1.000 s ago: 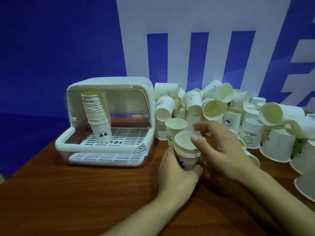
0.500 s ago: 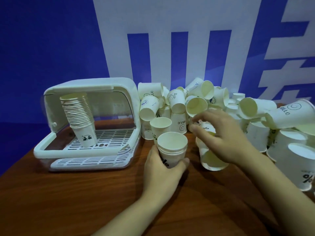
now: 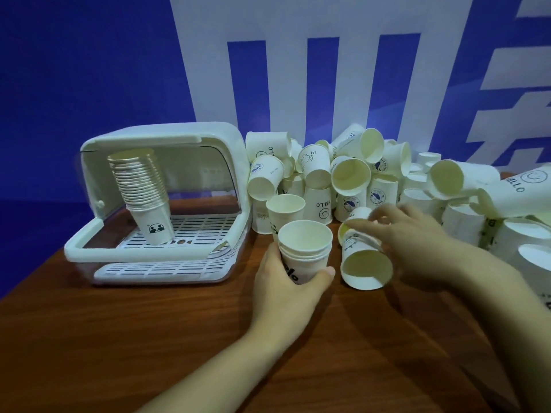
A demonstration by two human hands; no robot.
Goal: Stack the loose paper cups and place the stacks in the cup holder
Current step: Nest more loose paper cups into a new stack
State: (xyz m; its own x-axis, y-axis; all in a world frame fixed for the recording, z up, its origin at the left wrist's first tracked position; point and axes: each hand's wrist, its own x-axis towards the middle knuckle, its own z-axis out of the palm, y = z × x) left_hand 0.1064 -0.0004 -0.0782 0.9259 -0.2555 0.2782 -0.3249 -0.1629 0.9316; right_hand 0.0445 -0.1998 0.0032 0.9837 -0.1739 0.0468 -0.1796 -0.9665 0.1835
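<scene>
1. The left hand is gripping a short stack of cups, fingers and thumb curling round its lower wall, and is keeping it upright on the wooden table just in front of the cup holder
2. The right hand is reaching into the loose cups and touching a cup lying on its side; its fingers are bending over that cup, though motion blur is hiding whether they are gripping it yet
3. Judging from this, the stacking step is under way: the next move is calling for turning that cup upright and nesting it into the held stack
4. A tall leaning stack is already sitting inside the holder, on its slotted tray
</scene>
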